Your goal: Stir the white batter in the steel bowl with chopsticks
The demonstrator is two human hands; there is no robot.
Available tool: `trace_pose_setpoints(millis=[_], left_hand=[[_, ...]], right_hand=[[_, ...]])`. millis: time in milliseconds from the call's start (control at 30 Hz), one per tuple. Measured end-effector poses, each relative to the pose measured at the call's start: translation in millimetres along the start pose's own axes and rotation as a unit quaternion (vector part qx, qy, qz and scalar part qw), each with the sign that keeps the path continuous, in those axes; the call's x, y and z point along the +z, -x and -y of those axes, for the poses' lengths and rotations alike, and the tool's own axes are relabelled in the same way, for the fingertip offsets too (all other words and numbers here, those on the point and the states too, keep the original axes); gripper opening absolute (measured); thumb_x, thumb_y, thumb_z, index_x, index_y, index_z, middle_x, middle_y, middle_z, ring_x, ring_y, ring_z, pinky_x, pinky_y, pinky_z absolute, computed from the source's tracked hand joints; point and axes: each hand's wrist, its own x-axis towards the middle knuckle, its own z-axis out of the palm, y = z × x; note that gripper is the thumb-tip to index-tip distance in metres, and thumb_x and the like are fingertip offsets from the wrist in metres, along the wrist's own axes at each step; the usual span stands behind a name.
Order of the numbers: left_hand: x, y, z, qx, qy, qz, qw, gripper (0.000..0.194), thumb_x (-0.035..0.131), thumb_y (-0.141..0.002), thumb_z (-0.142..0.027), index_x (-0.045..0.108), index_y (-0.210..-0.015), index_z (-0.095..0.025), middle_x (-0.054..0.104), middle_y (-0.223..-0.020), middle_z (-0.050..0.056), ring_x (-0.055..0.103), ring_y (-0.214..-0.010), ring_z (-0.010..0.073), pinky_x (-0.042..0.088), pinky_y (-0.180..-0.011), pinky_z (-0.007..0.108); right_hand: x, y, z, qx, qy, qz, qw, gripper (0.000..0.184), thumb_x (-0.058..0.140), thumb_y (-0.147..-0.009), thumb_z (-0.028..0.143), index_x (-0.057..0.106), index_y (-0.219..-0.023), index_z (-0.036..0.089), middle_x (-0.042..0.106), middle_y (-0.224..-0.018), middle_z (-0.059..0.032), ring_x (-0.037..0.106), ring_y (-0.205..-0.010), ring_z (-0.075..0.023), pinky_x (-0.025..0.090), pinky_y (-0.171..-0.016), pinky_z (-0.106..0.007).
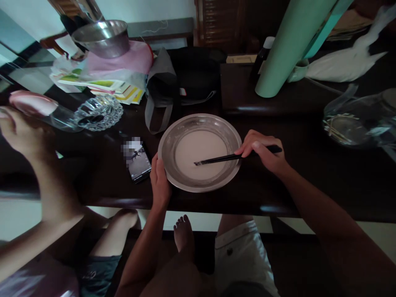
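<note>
A round metal bowl (169,175) stands on the dark table in front of me, with a pale, milky liquid (201,148) in its bottom. My left hand (160,181) grips the bowl's left rim. In my right hand (262,149) is a pair of black chopsticks (222,158), held nearly level across the bowl's right rim. Their tips reach the liquid near its middle; some whitish stuff clings to them. Left of the bowl, close to my left hand, lies a phone (137,161) with its screen lit.
Another person's hand (27,132) rests at the left by a pink-topped clear container (34,103). A glass dish (100,112), a grey-and-black bag (192,78) and a metal pot (103,39) stand behind. A green cylinder (287,53) rises at back right; a clear jar (355,119) lies right.
</note>
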Motion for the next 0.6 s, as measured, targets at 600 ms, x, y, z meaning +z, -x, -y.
trace_pose_setpoints(millis=[600], left_hand=[[0.3, 0.1, -2.6, -0.011, 0.011, 0.004, 1.0, 0.055, 0.042, -0.104, -0.059, 0.067, -0.124, -0.014, 0.062, -0.127, 0.01, 0.058, -0.115, 0.0209, 0.047, -0.099, 0.026]], right_hand=[[-0.4, -0.8, 0.8, -0.011, 0.043, -0.016, 0.999, 0.035, 0.051, -0.101, 0.03, 0.076, -0.078, 0.028, 0.079, -0.08, -0.0007, 0.064, -0.077, -0.0204, 0.048, -0.074, -0.041]])
